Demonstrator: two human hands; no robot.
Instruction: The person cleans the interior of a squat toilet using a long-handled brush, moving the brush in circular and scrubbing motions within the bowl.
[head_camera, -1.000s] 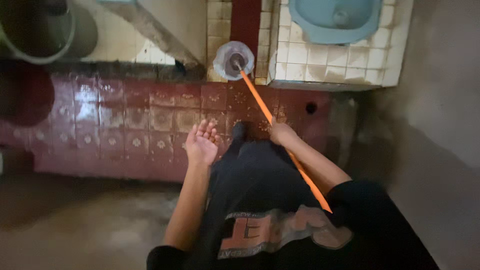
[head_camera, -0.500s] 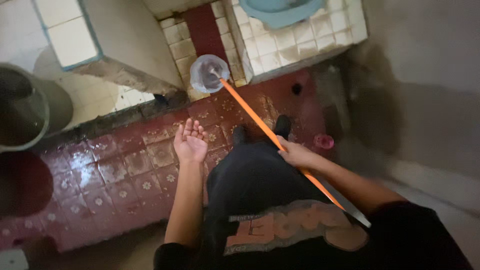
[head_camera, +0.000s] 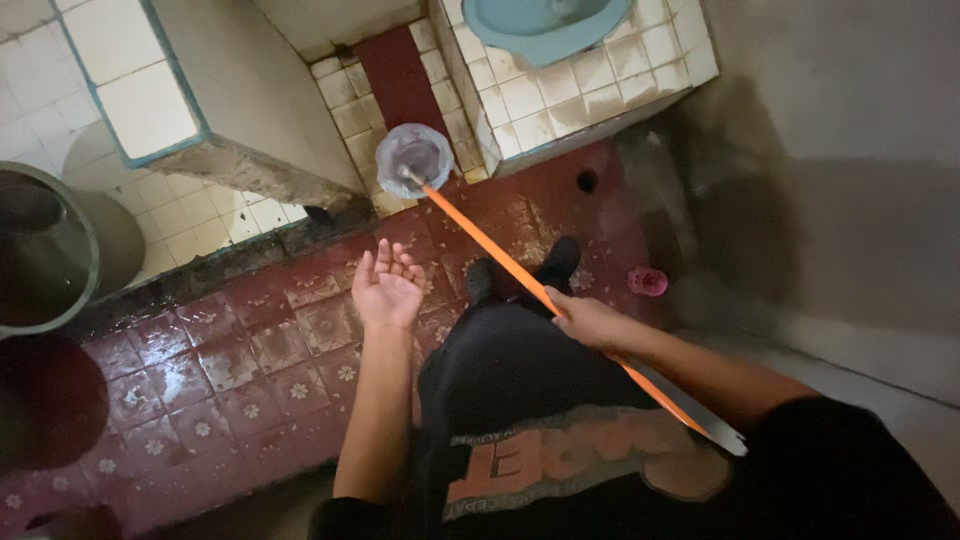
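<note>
My right hand (head_camera: 590, 322) grips the long orange handle (head_camera: 480, 240) of a cleaning tool. Its round pale head (head_camera: 414, 158) rests against the white tiled step at the foot of the raised platform. My left hand (head_camera: 387, 288) hovers open, palm up and fingers spread, over the wet dark red floor tiles (head_camera: 250, 360), holding nothing. My black-clad legs and feet (head_camera: 520, 275) stand between the two hands.
A blue squat toilet pan (head_camera: 545, 20) sits in a raised white tiled platform (head_camera: 600, 85) ahead. A tiled water basin wall (head_camera: 240, 110) stands to the left, a large round bucket (head_camera: 45, 250) at far left. A small pink object (head_camera: 647, 281) and a floor drain (head_camera: 587, 181) lie near the grey wall.
The view has shifted, so the toilet platform and bucket moved in frame. The tool head stays by the step, and my hands keep their poses.
</note>
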